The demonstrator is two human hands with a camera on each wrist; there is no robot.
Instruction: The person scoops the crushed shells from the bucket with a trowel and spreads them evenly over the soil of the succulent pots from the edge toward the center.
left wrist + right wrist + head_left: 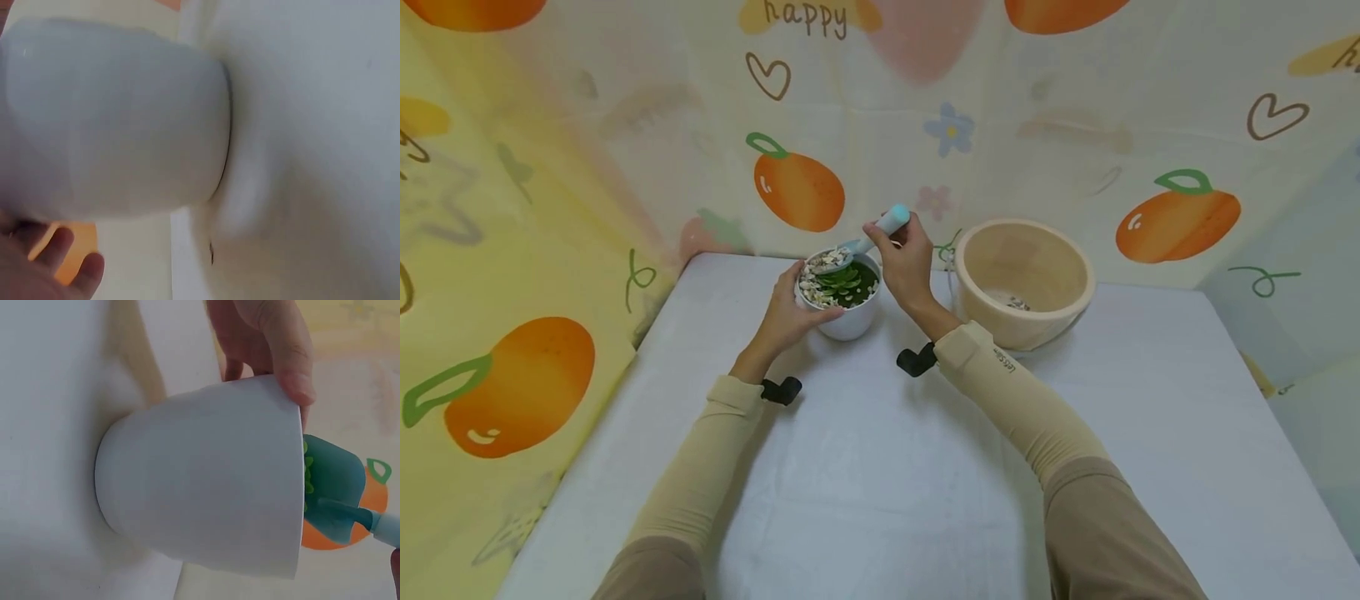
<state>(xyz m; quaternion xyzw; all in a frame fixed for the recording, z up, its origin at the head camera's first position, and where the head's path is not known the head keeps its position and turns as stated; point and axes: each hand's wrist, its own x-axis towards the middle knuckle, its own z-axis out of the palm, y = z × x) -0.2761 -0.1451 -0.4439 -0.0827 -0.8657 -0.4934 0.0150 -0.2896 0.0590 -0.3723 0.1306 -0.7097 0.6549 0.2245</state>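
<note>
A white flower pot point(847, 323) stands upright on the table, holding a green succulent point(842, 282) with pale pebbles point(812, 292) scattered over dark soil. My left hand point(788, 315) grips its left side, thumb at the near rim, fingers round the far side. In my right hand point(910, 265) the handle of a small trowel point(891, 221) is pinched from above. Its teal blade point(334, 478) slants down over the pot's rim beside the leaves, with pebbles on and around it in the head view.
Right of the pot stands a large cream tub point(1026, 329) with a few bits of gravel point(1018, 303) at its bottom. A white cloth covers the table point(865, 483). Behind it hangs a fruit-printed curtain point(880, 150).
</note>
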